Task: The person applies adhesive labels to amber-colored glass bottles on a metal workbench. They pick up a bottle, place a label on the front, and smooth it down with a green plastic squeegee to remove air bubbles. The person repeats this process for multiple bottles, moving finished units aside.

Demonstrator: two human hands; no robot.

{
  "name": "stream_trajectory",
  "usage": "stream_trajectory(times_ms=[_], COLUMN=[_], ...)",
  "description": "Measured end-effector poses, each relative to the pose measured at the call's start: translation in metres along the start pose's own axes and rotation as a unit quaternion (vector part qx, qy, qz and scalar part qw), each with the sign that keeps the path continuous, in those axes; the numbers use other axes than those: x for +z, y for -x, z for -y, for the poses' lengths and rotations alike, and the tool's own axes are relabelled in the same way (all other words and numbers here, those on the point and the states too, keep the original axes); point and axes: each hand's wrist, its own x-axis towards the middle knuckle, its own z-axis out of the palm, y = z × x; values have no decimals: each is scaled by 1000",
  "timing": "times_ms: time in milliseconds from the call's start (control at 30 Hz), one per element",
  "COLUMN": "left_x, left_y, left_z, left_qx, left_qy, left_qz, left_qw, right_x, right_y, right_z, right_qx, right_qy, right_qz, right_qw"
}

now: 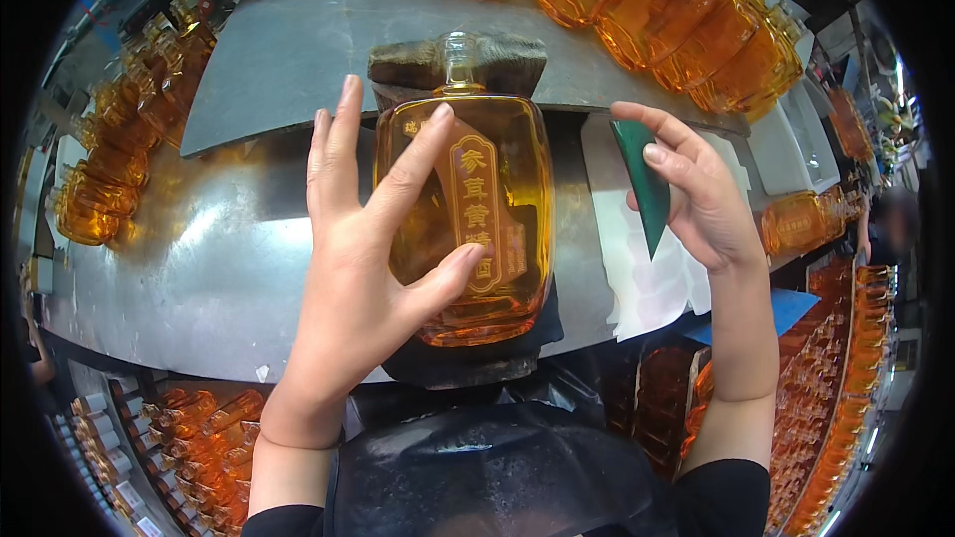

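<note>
In front of me a flat glass bottle (517,189) of amber liquid lies on its back, its neck away from me. Gold lettering and a framed label panel (477,169) cover its face. A notched wooden block (403,65) supports the neck, and a dark padded rest is under the base. My left hand (363,209) is spread over the bottle's left side, with the thumb and index finger over the label; whether they touch it I cannot tell. To the right of the bottle my right hand (696,179) pinches a green squeegee blade (647,189), held apart from the glass.
White sheets (622,268) lie on the metal table (239,278) below my right hand. Filled amber bottles (657,10) stand along the raised metal shelf (308,30) at the back, with more at left (104,179). Crates of bottles (209,438) flank me, and a blue sheet (771,313) sits at right.
</note>
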Motion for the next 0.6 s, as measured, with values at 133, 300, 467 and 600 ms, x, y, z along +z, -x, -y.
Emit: stream_trajectory(times_ms=[133,300,467,600], left_x=[4,4,5,5], left_y=[2,2,3,3], left_z=[-1,-3,-5,-4], left_qx=[-6,-12,-12,-6], left_qy=[-18,-13,-33,-3], left_qz=[-9,-14,-12,-18], left_qw=[1000,1000,999,1000], right_x=[1,2,0,24], right_y=[0,-1,1,10], right_z=[0,0,1,10], right_qx=[0,-6,-55,-204], right_qy=[18,33,73,234], right_qz=[14,10,12,-30], right_qw=[1000,999,996,950])
